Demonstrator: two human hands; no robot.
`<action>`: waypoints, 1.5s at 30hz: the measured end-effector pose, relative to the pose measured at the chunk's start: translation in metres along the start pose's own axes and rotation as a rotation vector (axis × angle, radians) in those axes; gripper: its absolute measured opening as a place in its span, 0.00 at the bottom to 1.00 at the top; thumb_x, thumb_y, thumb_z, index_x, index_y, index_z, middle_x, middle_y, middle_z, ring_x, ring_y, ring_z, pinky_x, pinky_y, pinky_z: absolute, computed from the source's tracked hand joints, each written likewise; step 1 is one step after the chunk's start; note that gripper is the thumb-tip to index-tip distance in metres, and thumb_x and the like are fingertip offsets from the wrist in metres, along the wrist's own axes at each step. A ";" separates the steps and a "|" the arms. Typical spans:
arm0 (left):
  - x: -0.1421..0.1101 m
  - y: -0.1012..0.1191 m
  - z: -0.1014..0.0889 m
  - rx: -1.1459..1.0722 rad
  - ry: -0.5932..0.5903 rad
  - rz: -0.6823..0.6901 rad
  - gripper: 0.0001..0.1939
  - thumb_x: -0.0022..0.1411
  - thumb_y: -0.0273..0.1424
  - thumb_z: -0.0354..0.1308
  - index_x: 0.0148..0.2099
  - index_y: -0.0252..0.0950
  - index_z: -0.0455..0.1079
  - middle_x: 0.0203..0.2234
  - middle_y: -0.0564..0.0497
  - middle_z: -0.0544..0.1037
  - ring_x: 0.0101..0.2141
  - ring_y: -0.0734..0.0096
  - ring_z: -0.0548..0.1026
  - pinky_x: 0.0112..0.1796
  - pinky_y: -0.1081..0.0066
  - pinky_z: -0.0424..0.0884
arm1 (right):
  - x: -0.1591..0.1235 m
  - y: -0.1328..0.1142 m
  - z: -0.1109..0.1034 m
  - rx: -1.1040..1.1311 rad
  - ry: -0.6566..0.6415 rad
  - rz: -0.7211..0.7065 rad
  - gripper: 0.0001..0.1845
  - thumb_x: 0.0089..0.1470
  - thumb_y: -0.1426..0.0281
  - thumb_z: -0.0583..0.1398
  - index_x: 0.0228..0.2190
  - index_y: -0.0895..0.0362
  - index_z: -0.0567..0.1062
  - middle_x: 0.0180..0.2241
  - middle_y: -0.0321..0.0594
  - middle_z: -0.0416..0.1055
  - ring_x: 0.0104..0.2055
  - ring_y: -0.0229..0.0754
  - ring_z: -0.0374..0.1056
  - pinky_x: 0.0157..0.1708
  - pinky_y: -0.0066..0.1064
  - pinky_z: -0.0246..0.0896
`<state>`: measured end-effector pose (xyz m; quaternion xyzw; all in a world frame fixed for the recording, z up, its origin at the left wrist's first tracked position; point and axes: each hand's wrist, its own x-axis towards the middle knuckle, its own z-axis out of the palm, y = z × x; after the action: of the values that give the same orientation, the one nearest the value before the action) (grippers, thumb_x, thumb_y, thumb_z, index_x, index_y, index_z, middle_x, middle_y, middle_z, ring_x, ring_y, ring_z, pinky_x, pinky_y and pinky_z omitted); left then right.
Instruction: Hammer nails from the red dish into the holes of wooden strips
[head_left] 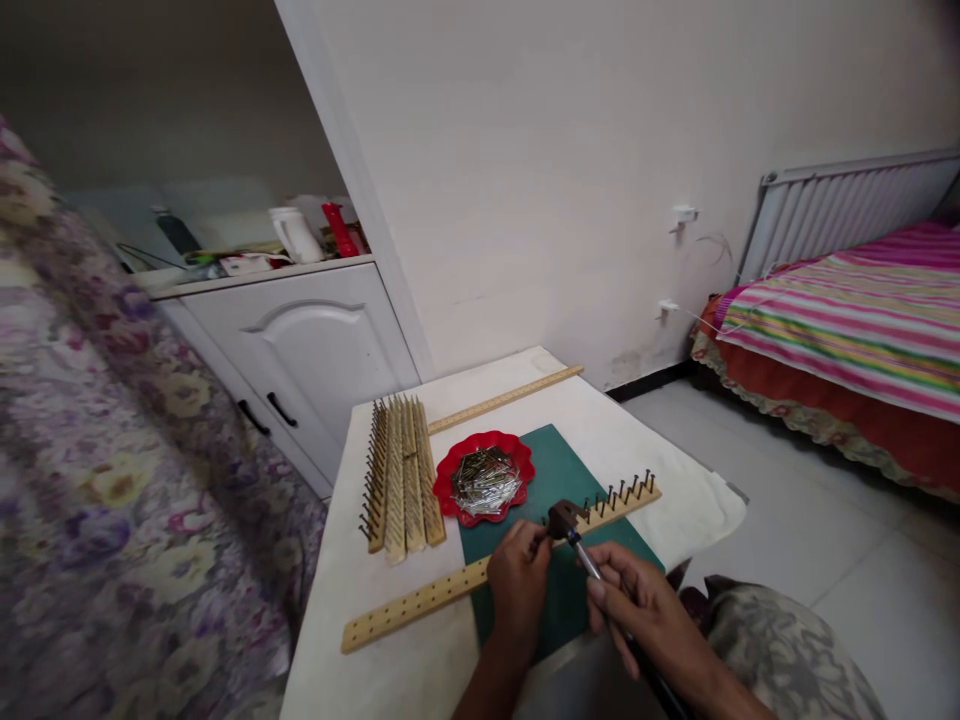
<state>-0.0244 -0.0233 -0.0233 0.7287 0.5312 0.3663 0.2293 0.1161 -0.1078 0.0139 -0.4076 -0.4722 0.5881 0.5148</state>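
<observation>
My right hand is wrapped round the shaft of a hammer. The hammer's dark head is over a long wooden strip with rows of holes, close to my left fingertips. With thumb and fingers pinched on the strip, my left hand grips a nail, mostly hidden by the fingers. Several dark nails stand up in the strip's right end. Under the strip lies a green mat. Behind my left hand, a red scalloped plate holds a heap of loose nails.
Left of the plate, several wooden strips with nails pointing up lie side by side. Another bare wooden strip lies along the back of the white table. A white cabinet, floral curtain and bed stand around it.
</observation>
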 end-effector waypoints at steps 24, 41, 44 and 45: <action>-0.008 -0.007 -0.017 -0.067 -0.037 0.036 0.06 0.57 0.28 0.52 0.33 0.36 0.70 0.29 0.52 0.72 0.31 0.71 0.70 0.33 0.74 0.63 | -0.003 0.028 -0.013 0.051 0.071 0.009 0.18 0.53 0.54 0.57 0.35 0.54 0.60 0.19 0.29 0.69 0.06 0.24 0.53 0.09 0.16 0.36; 0.116 -0.058 -0.074 0.735 -0.061 -0.098 0.09 0.57 0.30 0.52 0.38 0.36 0.72 0.35 0.46 0.76 0.38 0.61 0.73 0.37 0.68 0.65 | -0.005 0.048 -0.018 0.087 0.134 0.001 0.20 0.51 0.53 0.59 0.36 0.54 0.60 0.17 0.29 0.68 0.08 0.26 0.52 0.08 0.18 0.32; 0.117 -0.061 -0.070 0.758 -0.088 -0.116 0.09 0.58 0.28 0.51 0.37 0.36 0.73 0.34 0.43 0.77 0.36 0.59 0.74 0.36 0.67 0.65 | -0.005 0.046 -0.018 0.086 0.137 0.013 0.21 0.50 0.53 0.59 0.36 0.54 0.60 0.17 0.28 0.67 0.08 0.25 0.51 0.08 0.18 0.34; 0.117 -0.061 -0.070 0.764 -0.092 -0.117 0.10 0.58 0.28 0.50 0.37 0.35 0.73 0.33 0.42 0.77 0.36 0.59 0.74 0.36 0.66 0.65 | -0.005 0.045 -0.017 0.083 0.138 0.020 0.21 0.50 0.52 0.59 0.36 0.54 0.60 0.17 0.28 0.67 0.08 0.25 0.51 0.08 0.18 0.35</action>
<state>-0.0965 0.1031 0.0100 0.7457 0.6593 0.0954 -0.0144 0.1236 -0.1119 -0.0342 -0.4302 -0.4066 0.5827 0.5569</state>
